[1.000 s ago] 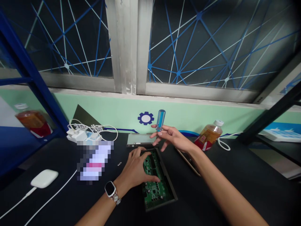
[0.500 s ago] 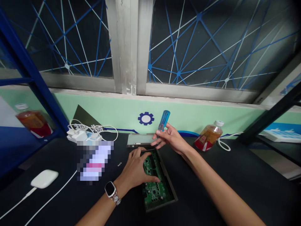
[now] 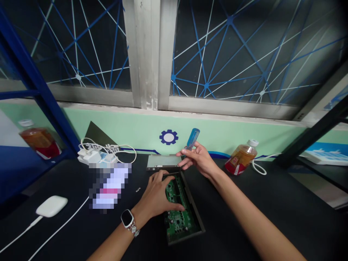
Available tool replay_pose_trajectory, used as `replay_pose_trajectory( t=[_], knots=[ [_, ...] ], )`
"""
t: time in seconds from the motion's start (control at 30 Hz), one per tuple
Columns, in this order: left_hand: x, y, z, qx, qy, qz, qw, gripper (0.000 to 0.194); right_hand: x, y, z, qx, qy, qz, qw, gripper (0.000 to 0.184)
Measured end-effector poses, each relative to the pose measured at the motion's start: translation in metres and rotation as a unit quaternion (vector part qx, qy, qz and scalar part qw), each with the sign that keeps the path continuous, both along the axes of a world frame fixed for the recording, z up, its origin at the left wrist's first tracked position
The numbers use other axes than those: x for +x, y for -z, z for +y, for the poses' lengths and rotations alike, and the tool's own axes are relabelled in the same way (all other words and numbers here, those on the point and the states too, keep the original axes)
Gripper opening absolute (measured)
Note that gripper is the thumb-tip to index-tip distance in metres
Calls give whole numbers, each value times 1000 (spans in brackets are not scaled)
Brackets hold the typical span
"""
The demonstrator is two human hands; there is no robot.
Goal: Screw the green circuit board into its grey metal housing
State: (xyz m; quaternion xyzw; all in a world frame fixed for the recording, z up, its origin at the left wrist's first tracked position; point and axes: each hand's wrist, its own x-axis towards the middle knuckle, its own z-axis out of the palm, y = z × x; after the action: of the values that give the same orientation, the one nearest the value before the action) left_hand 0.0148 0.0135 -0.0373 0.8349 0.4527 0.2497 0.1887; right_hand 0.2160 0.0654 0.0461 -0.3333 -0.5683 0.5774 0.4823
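A shallow dark case with a green circuit board in it lies on the black table. My left hand steadies it from the left, fingers curled over its far left side and thumb stretched across the board. In my right hand is a screwdriver with a clear blue handle, held tilted in the fingers. Its shaft points down to the case's far edge; the fingers partly hide it, and I cannot tell if the tip touches. Tiny metal pieces, perhaps screws, lie left of my left hand.
Behind the case lies a flat grey metal panel. A power strip with cables and a blurred-out phone-like object are at left, near a white charging case. Drink bottles stand right and far left.
The screwdriver handle and my right hand have shifted slightly right, the handle leaning more to the right. My left hand and the case stay put.
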Motion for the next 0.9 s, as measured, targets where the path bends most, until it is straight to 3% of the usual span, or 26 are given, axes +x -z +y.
replay_pose_trajectory(
  t=[0.1,0.33,0.53,0.77,0.9],
  knots=[
    [0,-1,0,4,0,6,1000,97,-2,-2,-3,-10,-6,6,1000,44],
    [1,2,0,4,0,2,1000,97,13,-16,-7,-63,-140,-19,988,47],
    [1,1,-1,-1,-2,0,1000,97,19,-7,0,-67,-117,1,991,27],
    [1,-1,-1,-3,-2,-5,1000,96,21,-7,-1,-78,-150,30,985,42],
    [0,0,-1,1,-1,-3,1000,95,19,-6,1,-51,-111,-6,993,36]
  ],
)
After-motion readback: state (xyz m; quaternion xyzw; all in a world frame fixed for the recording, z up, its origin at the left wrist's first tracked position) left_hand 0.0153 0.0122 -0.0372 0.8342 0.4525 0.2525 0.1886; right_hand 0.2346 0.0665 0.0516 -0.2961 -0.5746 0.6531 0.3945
